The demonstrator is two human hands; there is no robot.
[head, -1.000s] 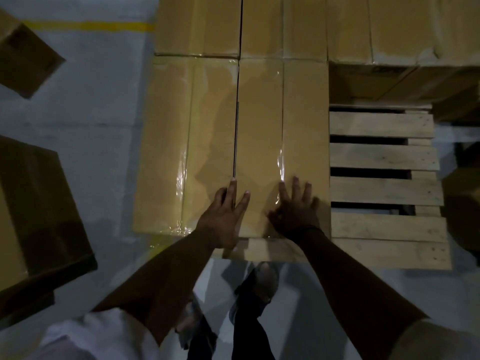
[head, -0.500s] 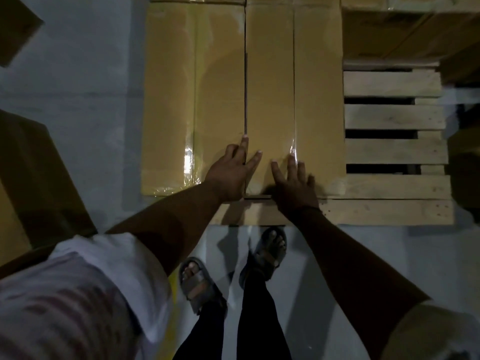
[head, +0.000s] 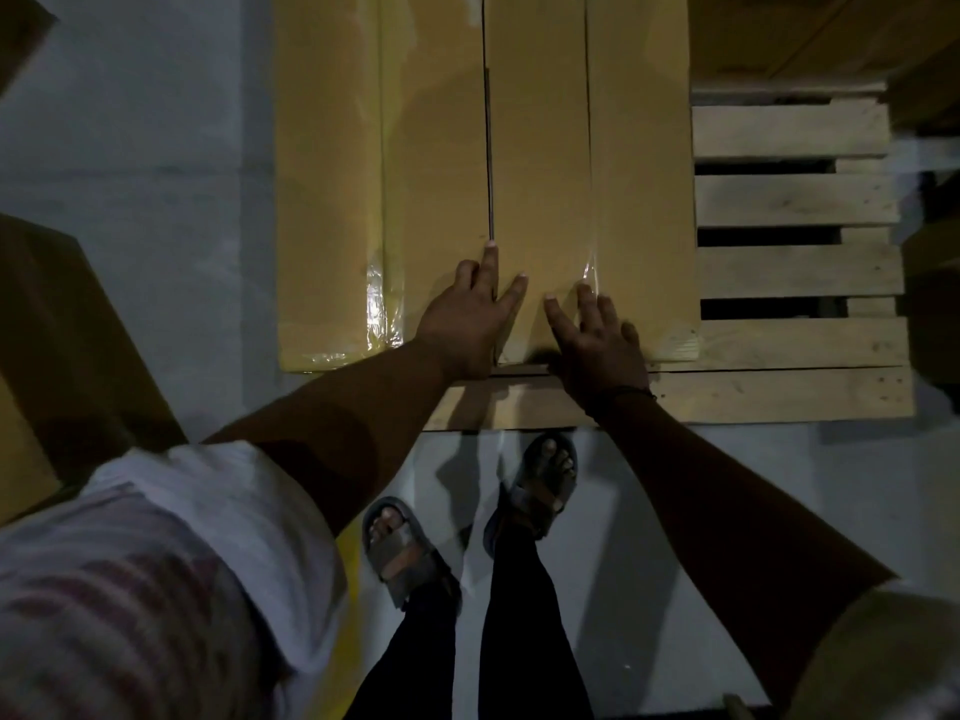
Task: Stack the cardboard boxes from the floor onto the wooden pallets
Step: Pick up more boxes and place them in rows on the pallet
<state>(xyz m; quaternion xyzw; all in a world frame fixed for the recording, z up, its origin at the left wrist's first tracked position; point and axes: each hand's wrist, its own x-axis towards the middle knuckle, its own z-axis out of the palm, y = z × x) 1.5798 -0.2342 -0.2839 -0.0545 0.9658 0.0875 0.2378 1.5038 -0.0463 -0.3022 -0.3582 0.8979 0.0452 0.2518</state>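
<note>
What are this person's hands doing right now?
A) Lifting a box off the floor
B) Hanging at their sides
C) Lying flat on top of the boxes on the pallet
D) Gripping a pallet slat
C: the left hand and right hand lie with fingers straight on the tops of the boxes, near their front edge, on the pallet.
</note>
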